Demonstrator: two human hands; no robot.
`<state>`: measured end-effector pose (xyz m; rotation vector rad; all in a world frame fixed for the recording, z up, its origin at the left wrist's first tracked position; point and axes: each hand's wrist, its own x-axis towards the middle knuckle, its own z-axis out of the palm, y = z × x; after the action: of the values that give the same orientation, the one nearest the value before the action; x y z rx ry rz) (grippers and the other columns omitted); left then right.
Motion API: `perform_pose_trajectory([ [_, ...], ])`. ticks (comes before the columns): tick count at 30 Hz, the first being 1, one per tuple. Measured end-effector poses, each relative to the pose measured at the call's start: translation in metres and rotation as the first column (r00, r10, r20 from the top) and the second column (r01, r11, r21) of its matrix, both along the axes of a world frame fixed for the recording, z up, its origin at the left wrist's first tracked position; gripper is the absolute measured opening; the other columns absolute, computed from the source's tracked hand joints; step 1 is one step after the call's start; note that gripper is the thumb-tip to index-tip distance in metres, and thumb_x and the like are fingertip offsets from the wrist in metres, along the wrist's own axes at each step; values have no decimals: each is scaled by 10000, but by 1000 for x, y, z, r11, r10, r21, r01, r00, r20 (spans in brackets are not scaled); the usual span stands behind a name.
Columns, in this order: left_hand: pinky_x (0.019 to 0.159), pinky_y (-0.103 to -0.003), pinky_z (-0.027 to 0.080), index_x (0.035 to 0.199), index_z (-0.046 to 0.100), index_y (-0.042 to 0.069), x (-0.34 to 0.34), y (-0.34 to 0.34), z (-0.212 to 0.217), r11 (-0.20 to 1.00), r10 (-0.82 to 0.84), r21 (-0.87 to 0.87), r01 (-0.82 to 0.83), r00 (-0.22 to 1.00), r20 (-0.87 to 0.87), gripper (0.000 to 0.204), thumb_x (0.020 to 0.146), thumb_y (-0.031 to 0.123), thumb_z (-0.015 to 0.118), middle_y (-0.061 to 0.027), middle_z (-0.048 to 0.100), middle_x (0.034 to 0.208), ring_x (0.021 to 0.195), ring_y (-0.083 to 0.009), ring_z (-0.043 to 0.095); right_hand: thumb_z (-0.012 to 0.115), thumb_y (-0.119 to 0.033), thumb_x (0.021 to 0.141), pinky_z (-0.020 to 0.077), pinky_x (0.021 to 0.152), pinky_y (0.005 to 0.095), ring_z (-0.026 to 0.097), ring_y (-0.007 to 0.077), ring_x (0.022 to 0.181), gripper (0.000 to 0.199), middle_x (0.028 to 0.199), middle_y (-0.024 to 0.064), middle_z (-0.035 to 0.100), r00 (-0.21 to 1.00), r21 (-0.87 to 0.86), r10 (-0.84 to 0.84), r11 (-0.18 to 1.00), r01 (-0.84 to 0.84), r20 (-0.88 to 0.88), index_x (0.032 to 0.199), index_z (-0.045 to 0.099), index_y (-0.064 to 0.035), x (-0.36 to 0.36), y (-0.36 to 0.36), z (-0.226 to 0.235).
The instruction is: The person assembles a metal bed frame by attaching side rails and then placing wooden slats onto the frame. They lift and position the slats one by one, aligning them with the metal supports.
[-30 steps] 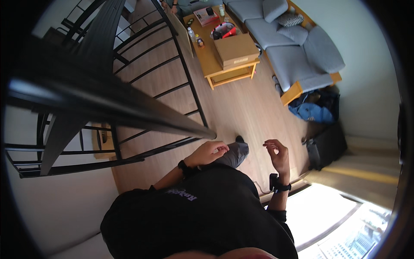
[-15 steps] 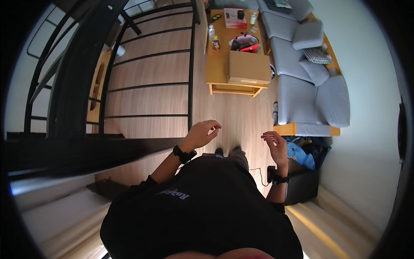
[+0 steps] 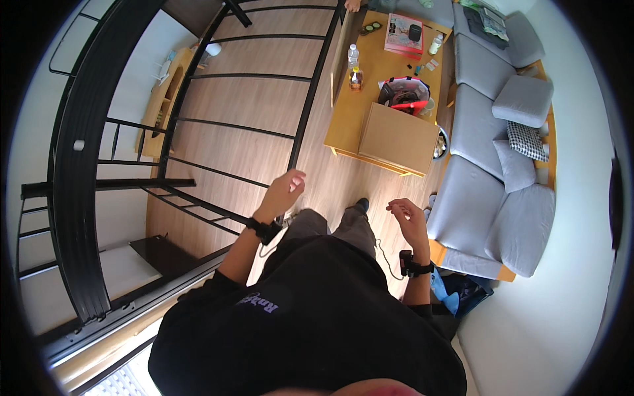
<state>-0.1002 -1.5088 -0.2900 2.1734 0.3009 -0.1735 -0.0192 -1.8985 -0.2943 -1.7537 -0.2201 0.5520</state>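
My left hand [image 3: 282,193] hangs in the air beside the black metal frame [image 3: 304,119], its fingers loosely bent and nothing visible in them. On the other side, my right hand [image 3: 408,219] is raised near the grey sofa [image 3: 465,204]; its fingers are slightly curled and apart, with nothing seen between them. Each wrist wears a black band with a small device. Beyond both hands stands a wooden coffee table [image 3: 343,132]. A closed cardboard box [image 3: 401,138] rests on its near end, and neither hand touches it.
A red-rimmed bag [image 3: 413,99], a water bottle [image 3: 352,56], a yellow-capped bottle [image 3: 356,79] and a flat pictured box [image 3: 404,36] stand on the table. Another person's hand [image 3: 353,5] shows at the far edge. A bin [image 3: 440,143] stands between table and sofa.
My view has turned, so the table and sofa appear tilted and farther right. One foot has stepped forward. Both hands stay raised and hold nothing visible.
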Motion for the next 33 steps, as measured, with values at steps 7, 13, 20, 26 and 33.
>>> perform_pose_trajectory([
  [7,816,-399,563,1278,588,13,134,43,-110,996,85,-2,-85,995,-45,434,941,263,699,-165,712,1038,900,-281,701,614,-105,1038,540,885,292,703,151,935,166,1004,87,769,987,67,-1,998,12,-161,1099,694,27,79,-9,-16],
  [13,910,-435,556,1365,527,13,268,98,-272,980,163,132,-146,979,-125,632,900,381,747,-244,709,1128,1051,-376,703,602,-91,1041,537,908,294,694,150,963,168,998,109,751,933,-71,-162,987,147,-320,1098,687,42,95,-6,-42],
  [20,1016,-491,521,1391,462,-109,465,158,-408,952,231,251,-176,950,-209,834,877,488,737,-364,640,1262,1205,-473,634,608,-94,1028,544,907,303,714,168,965,170,1006,121,762,767,-292,-344,933,212,-541,1111,691,29,106,53,-88],
  [26,1001,-506,531,1380,518,-94,582,142,-444,906,379,304,-295,884,-274,879,869,606,666,-331,656,1263,1189,-466,645,599,-88,1027,536,924,317,717,189,995,173,1029,117,772,696,-330,-412,908,259,-588,1133,693,10,122,105,-99],
  [33,847,-498,601,1068,784,39,621,181,-458,796,309,605,27,841,-445,485,918,469,615,-210,758,1117,1031,-377,741,606,-172,1054,525,922,316,693,183,982,228,1032,122,751,623,-376,-482,875,305,-616,1147,684,21,124,126,-102],
])
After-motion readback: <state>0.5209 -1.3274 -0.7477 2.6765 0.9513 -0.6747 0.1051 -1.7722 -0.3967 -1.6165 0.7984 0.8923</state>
